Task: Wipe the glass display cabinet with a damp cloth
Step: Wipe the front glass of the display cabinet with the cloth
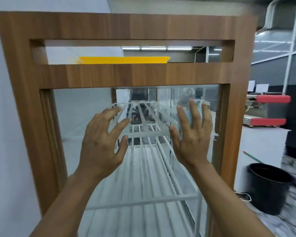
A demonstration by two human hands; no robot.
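A cluttered shop room surrounds the wooden display cabinet [126, 74], its glass pane [85, 108] right before our hands. We judge the wiping under way up high; next comes a steady sweep downward. Our right hand [193, 139], fingers spread flat, presses the pale cloth [190, 117] against the glass. Our left hand [101, 141], open and holding nothing, seems to brace beside it.

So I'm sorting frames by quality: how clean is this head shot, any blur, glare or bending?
Head view: the black bucket at lower right is smeared by motion blur; the left hand and right hand are fairly sharp; the glass carries room reflections; the wooden frame leans and bows from the wide-angle lens.
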